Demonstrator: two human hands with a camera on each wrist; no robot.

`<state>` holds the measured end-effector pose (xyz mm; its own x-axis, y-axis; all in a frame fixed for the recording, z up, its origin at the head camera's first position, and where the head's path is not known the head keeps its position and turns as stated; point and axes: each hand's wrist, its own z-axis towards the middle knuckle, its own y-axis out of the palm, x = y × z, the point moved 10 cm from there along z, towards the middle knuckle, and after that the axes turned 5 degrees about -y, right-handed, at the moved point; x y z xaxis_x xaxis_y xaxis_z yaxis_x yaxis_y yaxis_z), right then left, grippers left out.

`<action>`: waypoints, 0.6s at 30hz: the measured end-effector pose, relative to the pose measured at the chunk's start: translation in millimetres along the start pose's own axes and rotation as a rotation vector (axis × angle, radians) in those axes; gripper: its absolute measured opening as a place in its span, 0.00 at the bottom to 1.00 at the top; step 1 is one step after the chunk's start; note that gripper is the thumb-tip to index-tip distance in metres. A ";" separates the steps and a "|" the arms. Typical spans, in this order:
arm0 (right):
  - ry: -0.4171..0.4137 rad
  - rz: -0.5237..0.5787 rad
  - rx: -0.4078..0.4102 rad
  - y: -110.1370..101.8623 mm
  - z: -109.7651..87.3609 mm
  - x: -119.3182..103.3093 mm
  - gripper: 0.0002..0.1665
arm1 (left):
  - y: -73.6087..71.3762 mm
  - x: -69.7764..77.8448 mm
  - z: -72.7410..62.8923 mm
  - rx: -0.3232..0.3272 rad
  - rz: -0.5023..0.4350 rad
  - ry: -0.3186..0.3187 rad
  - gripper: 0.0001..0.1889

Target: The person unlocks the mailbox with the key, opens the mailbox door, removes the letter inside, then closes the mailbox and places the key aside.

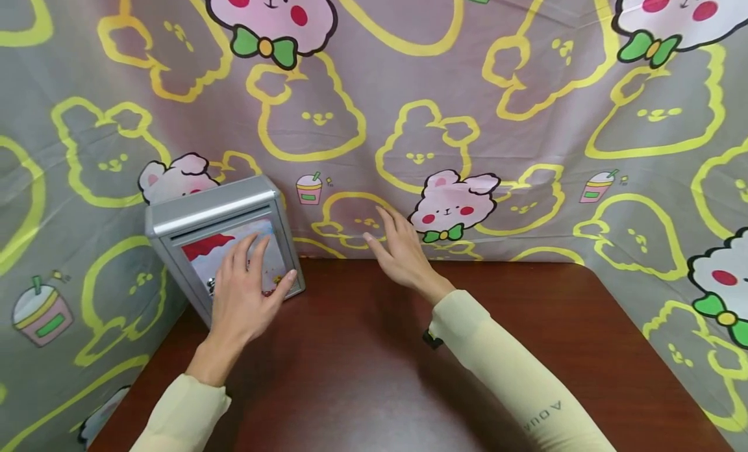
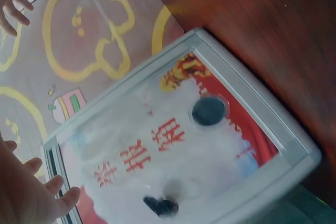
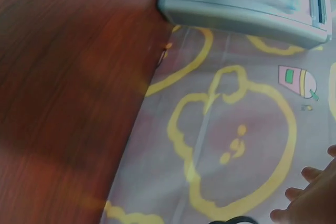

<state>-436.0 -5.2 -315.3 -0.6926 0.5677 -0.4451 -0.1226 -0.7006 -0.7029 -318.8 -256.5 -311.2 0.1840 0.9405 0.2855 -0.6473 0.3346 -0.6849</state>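
Observation:
A silver metal letter box (image 1: 213,205) with a slot along its top stands at the left rear of the table. The left wrist view shows red characters on its front panel (image 2: 142,150), a dark round window (image 2: 209,111) and a small black piece like a key in a lock (image 2: 163,205). My left hand (image 1: 245,296) hovers before that panel, fingers spread and loosely bent, overlapping it in the head view. To the right of the box my right hand (image 1: 403,254) is held up in the air, fingers relaxed, with nothing in it.
A brown wooden table (image 1: 350,361) carries the box. Patterned cloth (image 1: 526,140) with yellow outlines and rabbit faces hangs behind the table and along both sides. Below the right sleeve a dark strap (image 1: 432,338) shows at the wrist.

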 end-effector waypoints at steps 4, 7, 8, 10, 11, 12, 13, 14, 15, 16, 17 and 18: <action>0.006 0.040 -0.009 3.4 6.2 -5.9 0.42 | -20.8 -6.5 -3.6 0.070 -0.021 -0.016 0.41; 0.013 0.065 -0.013 6.2 10.4 -10.3 0.42 | -38.0 -11.2 -4.4 0.146 -0.040 -0.018 0.39; 0.015 0.071 -0.013 7.1 11.8 -11.8 0.43 | -44.0 -12.7 -4.6 0.176 -0.044 -0.017 0.39; 0.017 0.083 -0.011 9.2 14.6 -15.0 0.43 | -55.5 -16.3 -5.5 0.240 -0.056 -0.015 0.40; 0.014 0.090 -0.008 10.0 15.8 -17.1 0.43 | -61.0 -18.3 -6.2 0.273 -0.062 -0.013 0.40; 0.011 0.096 -0.010 11.5 17.0 -19.0 0.43 | -65.7 -20.6 -7.0 0.301 -0.063 -0.014 0.41; 0.005 0.097 -0.012 12.5 18.2 -20.9 0.42 | -70.1 -22.9 -8.1 0.329 -0.064 -0.017 0.41; 0.000 0.099 -0.013 13.7 19.1 -23.1 0.42 | -73.9 -26.0 -9.6 0.354 -0.065 -0.022 0.42; -0.004 0.100 -0.016 15.1 19.8 -25.1 0.42 | -77.0 -29.6 -11.4 0.374 -0.069 -0.029 0.42; -0.013 0.106 -0.016 16.5 20.7 -27.6 0.42 | -79.8 -33.6 -13.5 0.391 -0.070 -0.040 0.42; -0.020 0.111 -0.017 18.1 21.4 -29.5 0.42 | -81.8 -37.7 -15.5 0.401 -0.067 -0.053 0.43; -0.026 0.116 -0.019 19.8 22.1 -31.3 0.41 | -83.5 -42.1 -17.5 0.408 -0.066 -0.068 0.43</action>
<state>-432.4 -46.4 -303.0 -0.7194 0.4719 -0.5097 -0.0275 -0.7526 -0.6579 -259.6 -322.9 -277.8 0.1945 0.9073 0.3728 -0.8782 0.3304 -0.3459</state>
